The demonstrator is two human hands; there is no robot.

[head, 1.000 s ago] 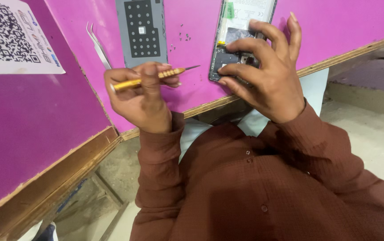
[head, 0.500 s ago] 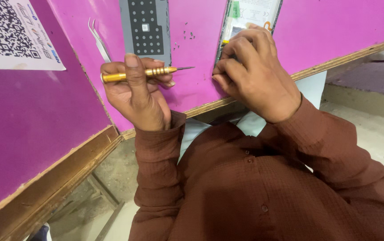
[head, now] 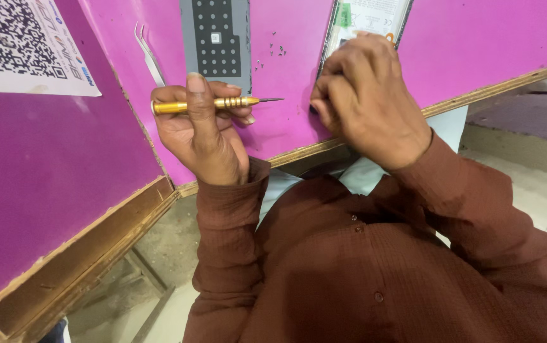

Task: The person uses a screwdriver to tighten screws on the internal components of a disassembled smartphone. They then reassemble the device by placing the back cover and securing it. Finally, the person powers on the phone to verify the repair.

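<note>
Head view, looking down over the person's brown-sleeved arms to a pink table [head: 299, 121] with a wooden edge.

Left hand [head: 200, 136]: grip clenched around a gold-handled precision screwdriver [head: 213, 103]. Thumb lies across the top of the handle, fingers curl underneath. Tool is held roughly level, its thin dark tip pointing toward the right hand, and lifted clear of the table surface.

Right hand [head: 365, 98]: fingers curled down onto the lower end of an opened phone [head: 365, 16] lying flat on the table. Fingers cover that end; cannot tell whether they pinch a part or only press on it. Green and white internals show above the knuckles.

Between the hands, further up the table: a grey back panel [head: 216, 35] with rows of dark dots, lying flat. Just left of it, metal tweezers [head: 149, 57]. A few tiny screws [head: 273, 51] lie scattered between panel and phone. Far left: a white printed sheet [head: 22, 47].
</note>
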